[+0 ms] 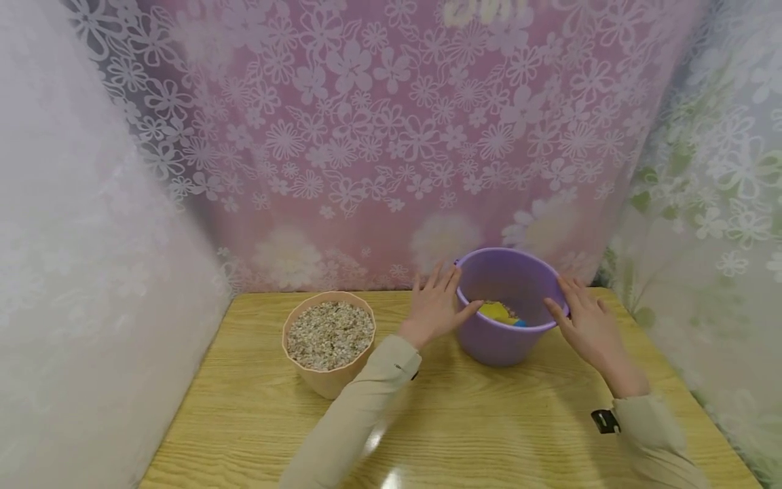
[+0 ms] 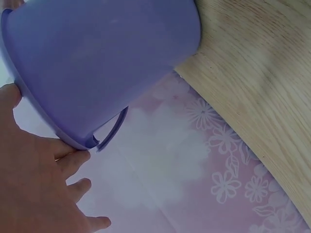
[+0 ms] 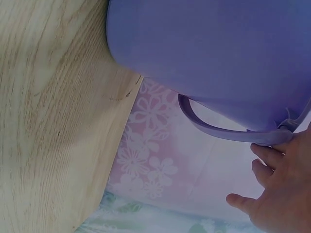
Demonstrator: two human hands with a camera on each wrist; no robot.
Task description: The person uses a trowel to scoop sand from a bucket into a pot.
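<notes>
A purple bucket stands on the right part of the table, with a yellow thing and a bit of blue inside it. My left hand holds the bucket's left rim between thumb and index finger, its other fingers spread outside. On the opposite side my right hand grips the rim, thumb toward the inside and fingers outside. The bucket's handle hangs down behind it. To the left of my left forearm stands a peach-coloured pot, filled with pale, speckled grains.
The wooden table ends just behind the bucket. A pink flowered curtain hangs at the back. Pale sheets close in the left side and the right side.
</notes>
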